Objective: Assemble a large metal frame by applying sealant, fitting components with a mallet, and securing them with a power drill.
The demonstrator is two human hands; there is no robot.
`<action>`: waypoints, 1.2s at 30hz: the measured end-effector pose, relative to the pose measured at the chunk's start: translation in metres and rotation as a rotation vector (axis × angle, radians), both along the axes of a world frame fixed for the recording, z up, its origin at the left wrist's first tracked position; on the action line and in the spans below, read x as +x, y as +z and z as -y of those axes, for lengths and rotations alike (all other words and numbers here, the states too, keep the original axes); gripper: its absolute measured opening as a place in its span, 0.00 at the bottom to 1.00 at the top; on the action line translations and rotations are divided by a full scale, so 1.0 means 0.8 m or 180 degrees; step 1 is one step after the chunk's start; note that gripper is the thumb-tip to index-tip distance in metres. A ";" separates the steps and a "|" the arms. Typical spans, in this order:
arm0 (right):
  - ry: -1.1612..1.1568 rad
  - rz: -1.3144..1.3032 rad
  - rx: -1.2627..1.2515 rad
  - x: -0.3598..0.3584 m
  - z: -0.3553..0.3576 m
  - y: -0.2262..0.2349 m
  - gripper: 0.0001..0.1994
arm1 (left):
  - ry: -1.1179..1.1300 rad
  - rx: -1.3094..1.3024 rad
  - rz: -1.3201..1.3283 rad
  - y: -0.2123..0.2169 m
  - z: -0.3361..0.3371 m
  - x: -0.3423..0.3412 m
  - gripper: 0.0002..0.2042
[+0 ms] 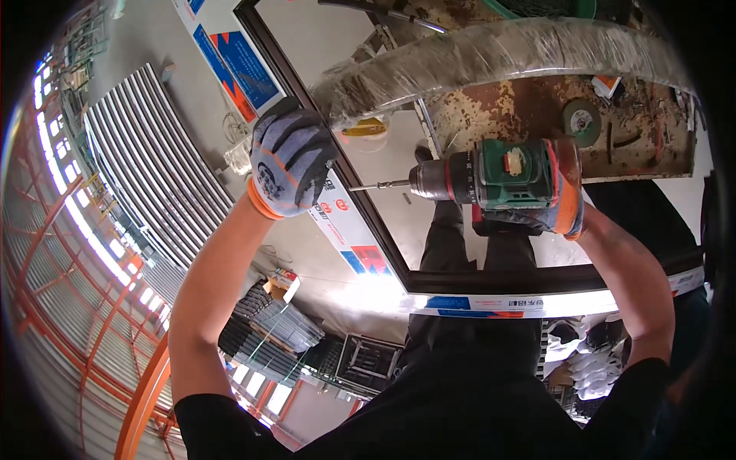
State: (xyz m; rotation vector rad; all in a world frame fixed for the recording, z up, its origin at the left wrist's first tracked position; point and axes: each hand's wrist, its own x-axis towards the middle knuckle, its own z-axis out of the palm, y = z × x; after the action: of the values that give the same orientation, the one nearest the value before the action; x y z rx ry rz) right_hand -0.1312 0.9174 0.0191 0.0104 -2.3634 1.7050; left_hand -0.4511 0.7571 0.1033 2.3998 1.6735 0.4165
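Here, a cordless drill lies level in the gloved right hand, its bit pointing left at a dark frame
The right hand wraps round the drill's handle end, while the gloved left hand curls its fingers over the frame's side bar (the underside of that grip is hidden); the bit's tip is at this bar, and beyond the drill a plastic-wrapped bundle arches past a rusty worktop bearing a round disc

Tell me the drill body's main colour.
Green; the drill body shows best in the head view.
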 end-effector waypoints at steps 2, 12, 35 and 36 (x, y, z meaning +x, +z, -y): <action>-0.0024 0.0279 -0.1042 0.000 0.005 -0.001 0.27 | 0.0065 0.0045 -0.0026 0.000 0.003 0.003 0.14; 0.0744 0.1309 -0.3015 -0.013 -0.001 0.011 0.27 | 0.0022 -0.0112 -0.0077 0.004 0.007 -0.003 0.07; 0.0422 0.2237 -0.5928 0.005 0.019 -0.021 0.26 | 0.0203 -0.0335 0.0294 0.010 0.007 -0.009 0.10; 0.0399 0.2254 -0.5904 0.008 0.019 -0.016 0.26 | 0.0207 -0.0310 0.0314 0.007 0.007 -0.007 0.10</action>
State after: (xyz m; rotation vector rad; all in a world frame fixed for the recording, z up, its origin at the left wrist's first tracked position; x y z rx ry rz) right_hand -0.1251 0.9020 0.0063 -0.7916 -0.0658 3.4681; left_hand -0.4570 0.7518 0.1092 2.2242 1.6920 0.4449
